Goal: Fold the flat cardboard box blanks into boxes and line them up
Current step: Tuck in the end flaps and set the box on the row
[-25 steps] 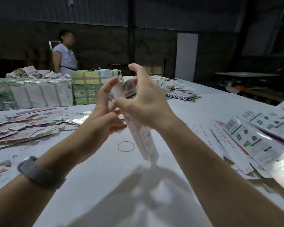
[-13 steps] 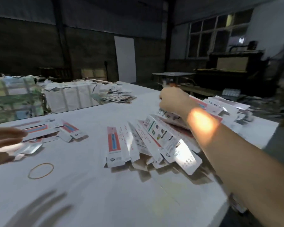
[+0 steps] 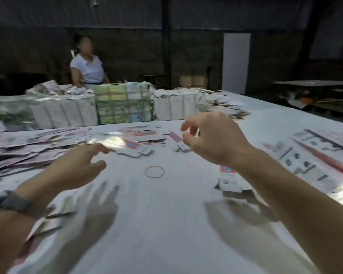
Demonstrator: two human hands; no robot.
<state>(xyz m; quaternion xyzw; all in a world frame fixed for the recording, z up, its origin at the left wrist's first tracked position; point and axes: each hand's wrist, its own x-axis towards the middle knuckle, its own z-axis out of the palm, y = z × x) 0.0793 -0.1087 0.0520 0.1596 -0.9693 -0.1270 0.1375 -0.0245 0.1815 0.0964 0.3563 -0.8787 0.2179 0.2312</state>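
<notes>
Box blanks (image 3: 24, 151) lay in a loose flat heap along the left of the white table (image 3: 166, 224), with a few more scattered at mid-table. The left hand (image 3: 75, 171), a watch on its wrist, hovered just short of that scatter, fingers relaxed and holding nothing. A rubber band (image 3: 154, 171) sat between the two hands. The right hand (image 3: 212, 137) hung above the table, fingers loosely curled and empty. At the right, folded boxes (image 3: 313, 155) lay side by side in a row. The next blank probably had to be picked singly: slide one off the heap's edge so that neighbours stay put.
</notes>
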